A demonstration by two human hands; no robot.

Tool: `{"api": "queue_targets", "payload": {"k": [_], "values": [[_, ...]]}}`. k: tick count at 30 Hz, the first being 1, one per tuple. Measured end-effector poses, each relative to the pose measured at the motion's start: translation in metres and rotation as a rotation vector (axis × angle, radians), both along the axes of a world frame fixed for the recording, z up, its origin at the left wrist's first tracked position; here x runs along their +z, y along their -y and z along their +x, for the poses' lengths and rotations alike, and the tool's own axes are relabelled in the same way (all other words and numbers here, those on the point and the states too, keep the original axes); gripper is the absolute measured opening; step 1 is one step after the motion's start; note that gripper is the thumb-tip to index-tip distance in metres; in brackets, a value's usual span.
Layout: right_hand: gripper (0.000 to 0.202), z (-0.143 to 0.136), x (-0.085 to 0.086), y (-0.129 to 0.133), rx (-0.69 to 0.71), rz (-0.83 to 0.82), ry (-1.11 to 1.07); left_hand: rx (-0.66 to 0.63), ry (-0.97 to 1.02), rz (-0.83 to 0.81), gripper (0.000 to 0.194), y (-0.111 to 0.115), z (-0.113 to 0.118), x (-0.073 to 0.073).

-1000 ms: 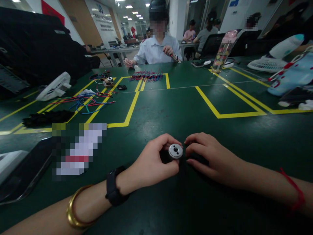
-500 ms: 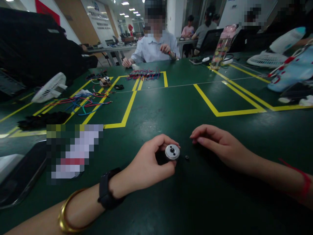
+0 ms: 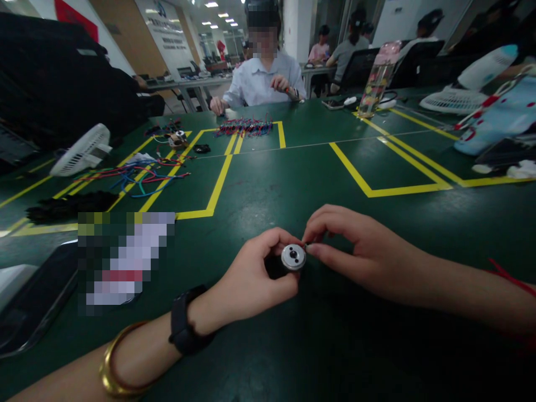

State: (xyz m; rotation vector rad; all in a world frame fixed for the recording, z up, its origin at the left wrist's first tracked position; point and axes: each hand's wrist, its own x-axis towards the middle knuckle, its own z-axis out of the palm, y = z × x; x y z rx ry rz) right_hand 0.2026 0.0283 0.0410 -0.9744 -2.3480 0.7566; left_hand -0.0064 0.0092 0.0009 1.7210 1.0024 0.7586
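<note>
A round silver metal part [image 3: 293,257] with a dark centre and small dark holes faces up. My left hand [image 3: 259,273] wraps its thumb and fingers around the part's sides, low over the green table [image 3: 259,357]. Just right of it, my right hand [image 3: 355,245] has thumb and forefinger pinched together. A tiny dark piece [image 3: 307,245] shows between those fingertips, close to the left fingertips; most of it is hidden.
Across the table sits a person [image 3: 263,78] in a light shirt. Colored wires [image 3: 146,176], a white fan [image 3: 84,151], black bundles [image 3: 71,205] and a phone [image 3: 42,296] lie left. A pink-capped bottle [image 3: 377,81] and blue bag [image 3: 494,120] stand back right.
My right hand has moved left to the metal part and closed its fingertips. The small dark piece that lay on the table is now at those fingertips. My left hand keeps its hold.
</note>
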Motion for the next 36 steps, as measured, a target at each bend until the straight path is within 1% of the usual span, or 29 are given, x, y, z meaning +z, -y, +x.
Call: {"api": "queue_targets", "payload": {"k": [2, 5, 7, 11, 12, 13, 15, 17, 19, 22, 26, 29, 32, 34, 36], "values": [[0.009, -0.008, 0.006, 0.0, 0.024, 0.064, -0.049, 0.005, 0.01, 0.009, 0.029, -0.001, 0.0, -0.002], [0.008, -0.013, 0.007, -0.001, 0.072, 0.078, 0.009, -0.01, 0.018, 0.022, 0.026, -0.001, 0.002, -0.002], [0.007, -0.013, 0.005, -0.001, 0.079, 0.06, 0.02, -0.014, 0.016, 0.029, 0.027, -0.001, 0.003, -0.001], [0.006, -0.005, 0.007, -0.002, 0.113, 0.064, -0.037, -0.001, 0.016, 0.024, 0.03, -0.001, 0.004, 0.001], [0.006, -0.002, 0.007, -0.003, 0.092, 0.06, -0.053, 0.001, 0.014, 0.022, 0.031, 0.0, 0.003, 0.002], [0.01, 0.001, 0.007, -0.003, 0.054, 0.047, -0.069, 0.001, 0.011, 0.02, 0.032, 0.0, 0.003, 0.003], [0.023, 0.009, 0.003, -0.006, -0.041, -0.016, -0.093, -0.005, 0.007, 0.01, 0.035, 0.0, 0.002, 0.003], [0.029, 0.018, -0.006, -0.01, -0.115, -0.12, -0.103, -0.007, 0.001, -0.005, 0.036, 0.0, 0.002, 0.004], [0.029, 0.027, -0.018, -0.013, -0.173, -0.211, -0.114, -0.006, -0.01, -0.015, 0.036, 0.0, 0.002, 0.004], [0.026, 0.036, -0.031, -0.015, -0.209, -0.239, -0.144, -0.007, -0.013, -0.021, 0.035, 0.0, 0.002, 0.004], [0.024, 0.037, -0.034, -0.014, -0.133, -0.212, -0.104, -0.002, -0.011, -0.029, 0.035, 0.0, 0.002, 0.005], [0.025, 0.034, -0.034, -0.014, -0.068, -0.14, -0.048, -0.006, -0.005, -0.033, 0.034, 0.001, 0.002, 0.006], [0.021, 0.031, -0.033, -0.014, -0.015, -0.071, 0.03, -0.004, 0.002, -0.029, 0.034, 0.0, 0.003, 0.006], [0.016, 0.028, -0.029, -0.013, -0.005, -0.057, 0.058, -0.002, 0.0, -0.028, 0.034, 0.0, 0.003, 0.005], [0.008, 0.022, -0.022, -0.011, -0.027, -0.027, 0.023, -0.002, 0.002, -0.022, 0.034, 0.0, 0.003, 0.005]]}}
